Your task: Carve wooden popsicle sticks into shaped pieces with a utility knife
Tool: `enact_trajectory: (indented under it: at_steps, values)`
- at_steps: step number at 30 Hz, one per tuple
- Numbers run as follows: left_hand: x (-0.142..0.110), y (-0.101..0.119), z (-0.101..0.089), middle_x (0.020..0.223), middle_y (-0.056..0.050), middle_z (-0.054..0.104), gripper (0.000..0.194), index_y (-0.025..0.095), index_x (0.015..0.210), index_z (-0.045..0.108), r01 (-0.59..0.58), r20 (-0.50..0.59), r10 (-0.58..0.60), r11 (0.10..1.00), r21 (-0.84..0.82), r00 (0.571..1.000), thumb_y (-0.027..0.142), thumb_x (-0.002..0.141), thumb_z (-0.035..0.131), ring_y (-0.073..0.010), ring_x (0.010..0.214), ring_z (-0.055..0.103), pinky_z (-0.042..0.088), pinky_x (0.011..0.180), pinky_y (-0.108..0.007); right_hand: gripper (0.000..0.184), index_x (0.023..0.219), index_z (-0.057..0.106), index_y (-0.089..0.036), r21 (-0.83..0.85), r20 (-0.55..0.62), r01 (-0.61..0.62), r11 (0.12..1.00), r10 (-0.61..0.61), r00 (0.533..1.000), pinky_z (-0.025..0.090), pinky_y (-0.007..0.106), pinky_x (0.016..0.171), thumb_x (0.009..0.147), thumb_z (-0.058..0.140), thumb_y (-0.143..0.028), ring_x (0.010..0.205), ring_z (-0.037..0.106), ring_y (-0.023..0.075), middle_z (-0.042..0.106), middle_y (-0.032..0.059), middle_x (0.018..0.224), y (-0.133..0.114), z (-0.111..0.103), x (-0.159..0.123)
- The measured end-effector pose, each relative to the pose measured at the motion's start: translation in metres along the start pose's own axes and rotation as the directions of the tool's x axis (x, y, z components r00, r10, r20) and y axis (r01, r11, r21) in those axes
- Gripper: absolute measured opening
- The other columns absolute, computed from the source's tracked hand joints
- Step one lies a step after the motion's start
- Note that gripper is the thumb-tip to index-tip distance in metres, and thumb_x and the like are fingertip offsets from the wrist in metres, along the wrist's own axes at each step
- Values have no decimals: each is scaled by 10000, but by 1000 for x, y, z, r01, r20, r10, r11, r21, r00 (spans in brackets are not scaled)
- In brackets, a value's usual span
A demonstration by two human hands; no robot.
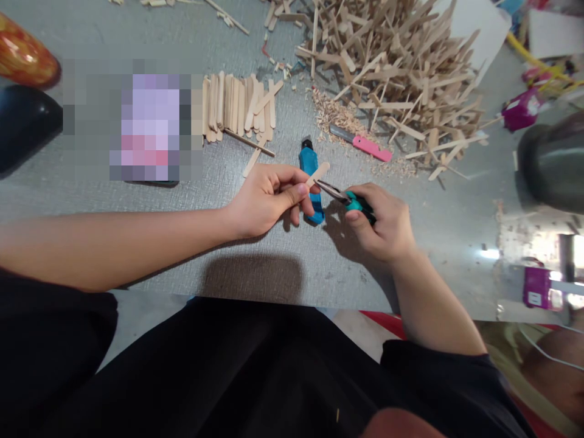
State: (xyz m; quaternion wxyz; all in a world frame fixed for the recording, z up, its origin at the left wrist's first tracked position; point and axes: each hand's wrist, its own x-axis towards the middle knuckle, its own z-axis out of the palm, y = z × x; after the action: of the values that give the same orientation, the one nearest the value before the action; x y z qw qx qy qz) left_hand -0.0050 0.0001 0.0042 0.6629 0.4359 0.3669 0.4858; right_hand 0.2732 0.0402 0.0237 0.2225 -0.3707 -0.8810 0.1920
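Observation:
My left hand (269,198) pinches a flat wooden craft stick (318,174) between thumb and fingers, its rounded end pointing up and right. My right hand (385,222) is closed round the teal handles of small pliers (342,196), whose metal jaws meet the stick near its middle. Under both hands a blue utility knife (310,170) lies on the grey table (255,267), partly hidden by my left fingers.
A row of whole craft sticks (237,106) lies behind my left hand. A big heap of cut stick pieces (396,73) fills the back right, with wood shavings (331,112) and a pink cutter (362,144) before it. A blurred patch (137,121) is at the left.

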Motion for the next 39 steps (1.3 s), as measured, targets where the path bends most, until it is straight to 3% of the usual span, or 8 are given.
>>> enact_trajectory:
  at_steps: [5,13,21,26,39]
  values:
    - [0,0,0,769,-51,826,331,177,922,723,-20,-3,20,999,27,1000,459,1021,866,-112,516,703,588,490,-226,482,1198,748,-252,50,39,4,999,-6,999,607,478,791,1139,562,-693,895,788,325,821,123,1029,3,0,0]
    - [0,-1,-1,746,-32,809,299,171,959,797,-34,-2,34,998,55,999,457,1017,862,-104,493,682,576,486,-234,471,1199,740,-248,32,46,19,999,-21,999,599,461,767,1150,554,-678,882,782,314,817,121,1017,3,-2,0]
    - [-4,0,0,725,-46,786,301,179,769,739,-41,-48,52,977,210,997,296,1042,786,-100,522,686,567,493,-203,484,1182,737,-244,-16,76,-10,1000,11,997,595,486,744,1142,535,-682,891,797,345,825,134,1008,3,-1,-1]
    - [-8,2,2,740,-36,781,256,182,786,764,-62,-87,91,956,288,992,234,1036,762,-96,538,682,579,530,-204,432,1208,744,-243,5,101,-44,999,43,994,601,478,757,1148,559,-629,880,802,330,835,122,1021,-1,-2,-3]
    - [-8,2,2,724,-47,794,296,180,764,748,-32,-56,45,976,216,997,272,1042,786,-107,531,710,581,505,-202,425,1213,757,-254,33,115,-62,998,58,992,625,489,776,1142,572,-630,881,809,326,848,124,1050,-3,-5,-3]
